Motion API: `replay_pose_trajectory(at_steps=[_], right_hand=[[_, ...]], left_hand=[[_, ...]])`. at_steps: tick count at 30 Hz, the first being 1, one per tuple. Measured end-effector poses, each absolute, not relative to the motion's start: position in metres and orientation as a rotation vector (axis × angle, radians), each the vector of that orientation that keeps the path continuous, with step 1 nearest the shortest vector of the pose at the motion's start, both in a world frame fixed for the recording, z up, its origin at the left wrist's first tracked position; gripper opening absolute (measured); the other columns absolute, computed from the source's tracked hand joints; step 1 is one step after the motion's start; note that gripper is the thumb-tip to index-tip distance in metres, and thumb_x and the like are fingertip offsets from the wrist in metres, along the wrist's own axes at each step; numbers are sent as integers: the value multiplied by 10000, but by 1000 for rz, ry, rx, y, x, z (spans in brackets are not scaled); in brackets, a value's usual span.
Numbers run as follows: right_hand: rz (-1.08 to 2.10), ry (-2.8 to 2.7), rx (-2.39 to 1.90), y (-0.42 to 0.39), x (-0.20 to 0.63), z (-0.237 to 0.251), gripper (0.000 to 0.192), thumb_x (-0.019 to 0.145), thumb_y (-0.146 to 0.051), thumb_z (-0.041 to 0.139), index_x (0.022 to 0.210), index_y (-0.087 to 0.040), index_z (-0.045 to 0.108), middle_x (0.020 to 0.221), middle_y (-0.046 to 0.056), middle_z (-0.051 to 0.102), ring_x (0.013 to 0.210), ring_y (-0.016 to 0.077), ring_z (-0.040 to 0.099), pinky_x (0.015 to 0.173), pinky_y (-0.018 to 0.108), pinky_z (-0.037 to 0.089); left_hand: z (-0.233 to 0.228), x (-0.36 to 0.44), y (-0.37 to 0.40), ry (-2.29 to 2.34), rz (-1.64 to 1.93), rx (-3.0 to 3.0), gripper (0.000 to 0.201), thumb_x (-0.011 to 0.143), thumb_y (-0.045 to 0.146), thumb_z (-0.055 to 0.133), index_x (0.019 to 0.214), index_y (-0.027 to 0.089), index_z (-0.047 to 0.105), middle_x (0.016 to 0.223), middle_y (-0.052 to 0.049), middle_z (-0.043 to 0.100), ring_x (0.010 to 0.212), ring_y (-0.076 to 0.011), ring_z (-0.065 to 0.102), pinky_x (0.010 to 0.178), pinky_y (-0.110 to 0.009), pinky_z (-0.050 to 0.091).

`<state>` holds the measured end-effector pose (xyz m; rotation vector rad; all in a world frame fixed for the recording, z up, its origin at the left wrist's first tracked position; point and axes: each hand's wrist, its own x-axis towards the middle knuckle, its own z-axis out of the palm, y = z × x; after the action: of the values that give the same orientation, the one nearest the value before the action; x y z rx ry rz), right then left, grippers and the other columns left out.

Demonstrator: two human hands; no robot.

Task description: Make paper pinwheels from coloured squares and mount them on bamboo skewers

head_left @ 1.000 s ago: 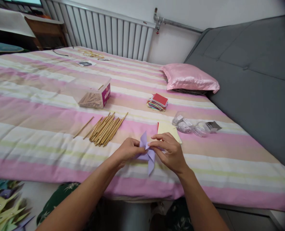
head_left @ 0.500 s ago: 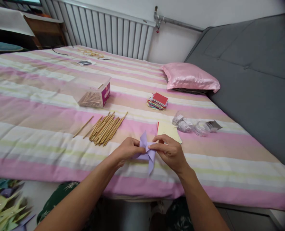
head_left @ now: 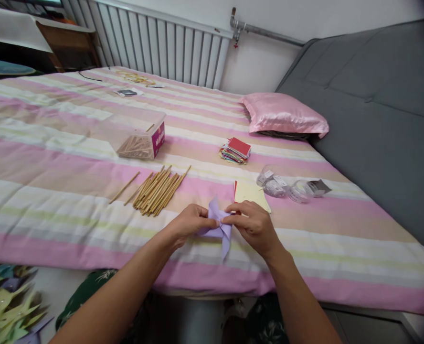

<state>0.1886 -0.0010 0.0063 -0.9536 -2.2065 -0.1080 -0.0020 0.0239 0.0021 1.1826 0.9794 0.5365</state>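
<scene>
A lilac paper pinwheel sits between both my hands, low over the striped bedspread near its front edge. My left hand pinches the pinwheel's left side. My right hand pinches its centre from the right, fingertips meeting the left hand's. One pointed blade sticks up and another hangs down. A pale yellow paper square lies just beyond my right hand.
A bundle of wooden sticks lies left of my hands, a clear box of sticks farther back. Also on the bed are a stack of coloured papers, clear tape rolls and a pink pillow. Finished pinwheels lie on the floor at bottom left.
My hands have stayed nearly in place, the fingers closing a little tighter on the pinwheel's centre. The view has shifted slightly.
</scene>
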Motion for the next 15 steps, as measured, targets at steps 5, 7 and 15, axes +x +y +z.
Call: replay_pose_trajectory(at_steps=[5, 7, 15], right_hand=[[-156, -2216, -960, -2, 189, 8, 243, 825, -85, 548, 765, -256, 709, 861, 17, 706, 731, 132, 594, 639, 266, 393], [-170, -2222, -956, -2, 188, 8, 231, 823, -89, 559, 765, -255, 709, 864, 17, 707, 722, 131, 589, 639, 264, 388], [-268, -2255, -977, -2, 186, 11, 234, 840, -109, 552, 745, -257, 708, 854, 8, 710, 693, 123, 571, 625, 262, 365]], left_hand=[[2, -2, 24, 989, 526, 1166, 218, 600, 309, 689, 658, 99, 675, 522, 38, 464, 488, -70, 311, 497, -229, 183], [2, -1, 24, 1000, 530, 1148, 220, 587, 308, 695, 644, 97, 666, 515, 40, 460, 484, -69, 307, 495, -228, 173], [1, -2, 25, 959, 556, 1125, 219, 610, 312, 685, 593, 107, 610, 506, 45, 414, 482, -67, 286, 495, -238, 158]])
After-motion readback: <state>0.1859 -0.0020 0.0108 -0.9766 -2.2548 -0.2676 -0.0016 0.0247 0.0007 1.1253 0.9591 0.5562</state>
